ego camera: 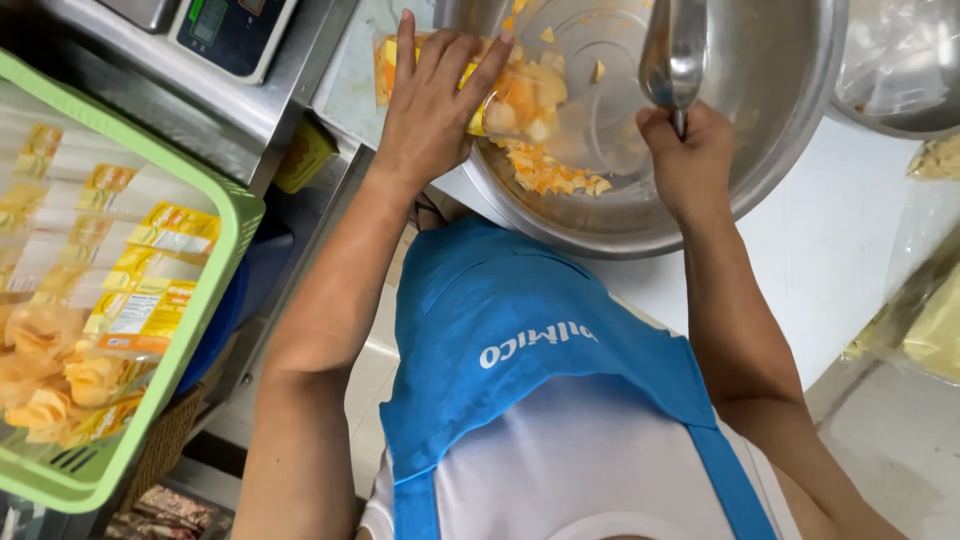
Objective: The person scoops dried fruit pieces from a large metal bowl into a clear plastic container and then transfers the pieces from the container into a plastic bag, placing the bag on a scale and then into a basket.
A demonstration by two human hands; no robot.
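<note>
My left hand [432,105] holds a clear plastic bag [520,95] with yellow print, its mouth tipped into a large steel bowl [790,120]. The bag is partly filled with orange and pale yellow chips. My right hand [690,160] grips the handle of a metal scoop [672,50] that stands inside the bowl beside the bag's mouth. More chips [550,172] lie loose on the bowl's bottom near the bag. I wear a blue apron [520,340] over a white shirt.
A green plastic basket [215,290] at the left holds several filled chip bags with yellow labels. A digital scale [232,30] sits on a steel counter at the top left. A second steel bowl [900,80] and plastic bags [925,320] lie at the right on a white table.
</note>
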